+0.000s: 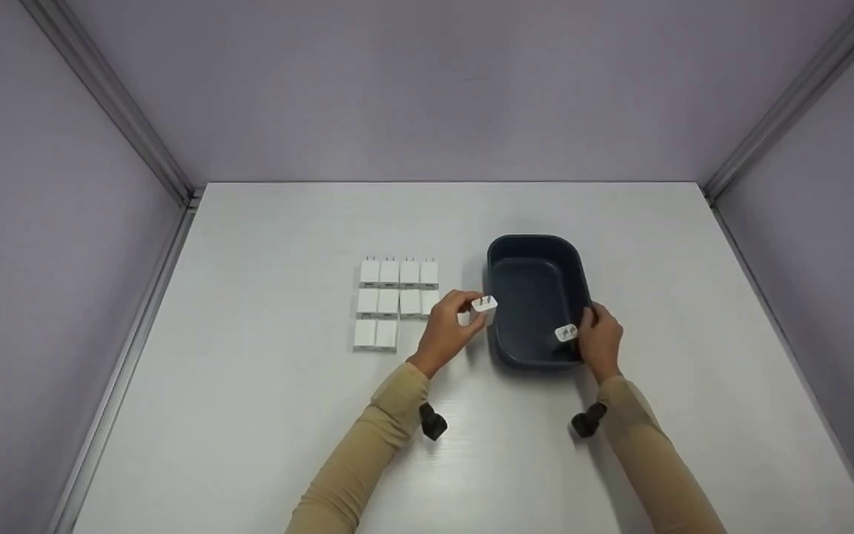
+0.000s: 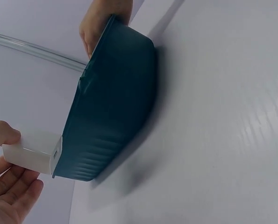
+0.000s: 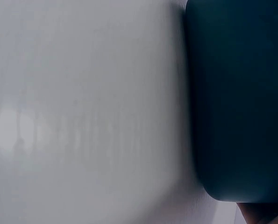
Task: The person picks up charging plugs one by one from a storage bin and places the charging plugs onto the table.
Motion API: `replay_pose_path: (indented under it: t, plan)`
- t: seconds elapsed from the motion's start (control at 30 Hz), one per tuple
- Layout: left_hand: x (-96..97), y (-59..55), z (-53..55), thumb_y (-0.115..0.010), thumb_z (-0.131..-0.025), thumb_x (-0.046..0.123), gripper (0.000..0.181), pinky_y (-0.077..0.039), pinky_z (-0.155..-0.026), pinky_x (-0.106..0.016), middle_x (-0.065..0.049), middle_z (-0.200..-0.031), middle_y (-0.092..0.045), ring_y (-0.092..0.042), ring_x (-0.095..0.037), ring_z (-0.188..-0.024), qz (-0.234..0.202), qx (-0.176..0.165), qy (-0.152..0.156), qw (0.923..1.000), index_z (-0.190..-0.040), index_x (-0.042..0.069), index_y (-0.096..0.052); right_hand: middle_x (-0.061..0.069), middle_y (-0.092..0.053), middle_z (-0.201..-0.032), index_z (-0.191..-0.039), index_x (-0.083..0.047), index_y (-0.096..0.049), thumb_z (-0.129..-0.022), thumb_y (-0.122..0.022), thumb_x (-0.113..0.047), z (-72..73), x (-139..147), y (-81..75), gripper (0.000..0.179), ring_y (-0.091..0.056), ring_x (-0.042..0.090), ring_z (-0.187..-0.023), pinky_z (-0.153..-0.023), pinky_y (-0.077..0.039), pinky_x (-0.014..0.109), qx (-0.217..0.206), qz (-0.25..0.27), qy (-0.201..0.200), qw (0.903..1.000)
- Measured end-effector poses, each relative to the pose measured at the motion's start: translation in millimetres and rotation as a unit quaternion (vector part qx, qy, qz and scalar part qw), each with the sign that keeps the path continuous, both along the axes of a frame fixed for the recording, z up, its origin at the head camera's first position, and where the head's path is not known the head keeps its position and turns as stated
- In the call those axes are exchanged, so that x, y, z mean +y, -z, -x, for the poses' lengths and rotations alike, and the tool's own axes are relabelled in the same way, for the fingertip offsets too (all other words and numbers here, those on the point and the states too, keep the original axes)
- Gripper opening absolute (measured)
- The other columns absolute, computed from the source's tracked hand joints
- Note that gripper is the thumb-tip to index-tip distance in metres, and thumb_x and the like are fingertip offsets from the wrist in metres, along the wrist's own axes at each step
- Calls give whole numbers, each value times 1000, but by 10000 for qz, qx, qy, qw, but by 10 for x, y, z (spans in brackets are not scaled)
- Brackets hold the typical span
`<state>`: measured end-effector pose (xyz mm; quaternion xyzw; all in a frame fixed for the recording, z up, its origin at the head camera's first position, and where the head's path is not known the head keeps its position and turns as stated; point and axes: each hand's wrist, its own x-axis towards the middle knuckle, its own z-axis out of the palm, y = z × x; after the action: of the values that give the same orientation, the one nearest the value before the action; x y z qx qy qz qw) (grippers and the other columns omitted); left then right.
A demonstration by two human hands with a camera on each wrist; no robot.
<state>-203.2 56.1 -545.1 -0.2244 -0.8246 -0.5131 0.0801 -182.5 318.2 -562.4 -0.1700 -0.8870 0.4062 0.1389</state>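
Observation:
My left hand point(image 1: 448, 331) pinches a white plug charger point(image 1: 485, 305) between thumb and fingers, its prongs pointing up, right at the left rim of a dark blue plastic bin point(image 1: 534, 360). In the left wrist view, the held charger point(image 2: 33, 151) overlaps the bin's point(image 2: 115, 84) edge, with its port end facing the camera. My right hand point(image 1: 601, 341) grips the bin's right rim near the front corner. Just inside, beside the right thumb, a second charger point(image 1: 566, 333) shows its prongs upward. In the right wrist view the bin's wall point(image 3: 241, 102) hides most of that hand.
Left of the bin, several white chargers point(image 1: 388, 302) lie close together in three rows on the white table point(image 1: 264, 415). Pale walls point(image 1: 442, 89) enclose the back and both sides. A small black device point(image 1: 433, 423) sticks out from each wrist.

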Motion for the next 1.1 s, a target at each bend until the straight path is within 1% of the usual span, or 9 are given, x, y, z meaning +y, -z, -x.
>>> replay_pose_path:
  t: [0.1, 0.27, 0.33, 0.4, 0.5, 0.63, 0.73, 0.93, 1.1]
  plan:
    - [-49, 46, -17, -66, -89, 10, 27, -55, -85, -32, -14, -103, -66, -63, -21, -91, 11, 9, -28, 10000, -114, 1, -64, 35, -58, -126, -126, 14, -53, -100, -41, -9, 1, 1, -4, 37, -56, 46, -120, -102, -46, 53, -86, 48, -14, 10000]
    - [-147, 177, -75, -64, -90, 12, 28, -55, -88, -33, -13, -109, -66, -64, -21, -93, 27, -270, -145, 9995, -116, 2, -63, 33, -57, -128, -129, 12, -52, -101, -40, -12, 2, 3, 2, 39, -56, 44, -121, -103, -46, 51, -224, 170, -91, 9996]
    - [-188, 239, -102, -64, -90, 12, 27, -55, -87, -34, -13, -110, -67, -64, -21, -94, 22, -392, -213, 9990, -116, 2, -63, 34, -57, -127, -129, 12, -52, -101, -39, -11, 3, 7, 8, 39, -56, 44, -120, -102, -46, 51, -208, 172, -99, 9996]
    - [-224, 292, -122, -64, -90, 11, 26, -55, -86, -34, -14, -109, -68, -65, -22, -94, 9, -440, -298, 9986, -114, 2, -63, 34, -58, -126, -128, 13, -52, -101, -40, -11, 2, 10, 12, 38, -57, 45, -120, -102, -46, 52, -158, 143, -92, 9997]
    - [-271, 341, -134, -65, -89, 10, 25, -56, -85, -35, -15, -108, -69, -66, -23, -94, -86, -496, -425, 9978, -113, 1, -63, 35, -58, -126, -127, 13, -53, -100, -40, -10, 0, 13, 18, 38, -56, 45, -120, -102, -46, 52, -86, 99, -74, 9999]
    - [-332, 365, -136, -67, -87, 8, 25, -56, -85, -37, -17, -105, -69, -67, -26, -93, -190, -642, -612, 9959, -111, -1, -64, 35, -57, -126, -128, 13, -52, -101, -39, -10, -3, 10, 17, 38, -56, 45, -120, -102, -46, 52, -112, 86, -90, 9999]
    - [-378, 374, -144, -67, -87, 8, 25, -57, -84, -37, -17, -103, -70, -67, -25, -92, -139, -751, -695, 9947, -110, -1, -64, 35, -57, -127, -129, 13, -51, -101, -39, -9, -6, 4, 8, 38, -56, 45, -121, -103, -46, 52, -146, 100, -92, 9998]
    - [-452, 405, -165, -65, -90, 12, 26, -56, -84, -36, -15, -103, -69, -65, -23, -92, -72, -882, -679, 9938, -112, -1, -64, 35, -57, -127, -128, 13, -52, -101, -39, -11, -1, 2, -6, 38, -56, 45, -120, -102, -46, 52, -130, 100, -95, 9998]
    - [-479, 426, -169, -64, -91, 13, 27, -55, -82, -36, -15, -100, -68, -64, -23, -91, -9, -908, -684, 9935, -114, -1, -63, 35, -57, -127, -128, 14, -52, -100, -39, -10, -5, 6, -3, 38, -56, 46, -120, -102, -46, 52, -105, 93, -90, 9999]
